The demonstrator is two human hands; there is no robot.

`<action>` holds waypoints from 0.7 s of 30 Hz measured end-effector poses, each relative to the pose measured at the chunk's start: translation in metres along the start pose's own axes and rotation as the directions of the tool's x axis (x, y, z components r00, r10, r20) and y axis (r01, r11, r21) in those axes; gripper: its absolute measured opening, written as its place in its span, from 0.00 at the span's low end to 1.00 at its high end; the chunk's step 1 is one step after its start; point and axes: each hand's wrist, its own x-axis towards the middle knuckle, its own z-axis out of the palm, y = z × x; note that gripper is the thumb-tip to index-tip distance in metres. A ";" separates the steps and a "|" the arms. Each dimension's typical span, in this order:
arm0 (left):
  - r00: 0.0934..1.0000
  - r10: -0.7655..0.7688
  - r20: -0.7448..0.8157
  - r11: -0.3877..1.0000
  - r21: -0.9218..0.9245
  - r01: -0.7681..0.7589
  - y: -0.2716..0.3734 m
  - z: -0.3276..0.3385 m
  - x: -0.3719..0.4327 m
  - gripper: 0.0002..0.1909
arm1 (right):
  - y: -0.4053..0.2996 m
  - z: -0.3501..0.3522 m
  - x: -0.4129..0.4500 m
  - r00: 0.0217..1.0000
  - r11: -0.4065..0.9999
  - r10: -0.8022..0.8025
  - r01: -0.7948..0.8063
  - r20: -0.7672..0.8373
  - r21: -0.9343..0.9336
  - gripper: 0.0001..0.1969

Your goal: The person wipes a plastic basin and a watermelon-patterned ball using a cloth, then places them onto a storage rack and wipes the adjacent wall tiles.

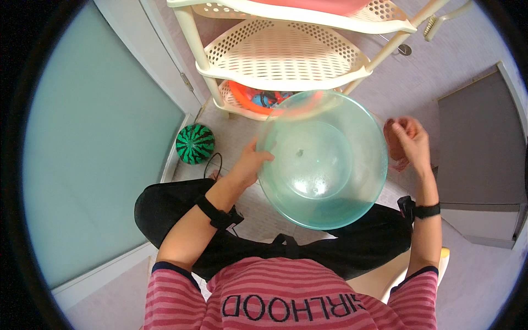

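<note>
My left hand [251, 161] grips the left rim of a translucent green plastic basin [317, 161], thumb over the inside. The basin is tilted above my lap, its inside facing me, with a small dark mark on its bottom. Beyond the basin's right rim, apart from it, is my right hand [411, 138], its fingers curled. A brownish-pink form [394, 142] shows beside and under those fingers; I cannot tell what it is or whether the hand holds it.
A cream plastic corner rack [284, 62] stands ahead, with an orange basin [247, 101] of small items on its lowest shelf. A watermelon-patterned ball [195, 143] lies by the frosted door [103, 148]. A grey cabinet [478, 144] is at right. A brush [433, 27] hangs at upper right.
</note>
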 end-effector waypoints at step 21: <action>1.000 0.016 -0.009 0.998 -0.068 -0.017 0.002 0.021 -0.005 0.39 | -0.075 0.206 -0.062 0.887 0.826 -0.372 0.183 0.272 0.533 0.09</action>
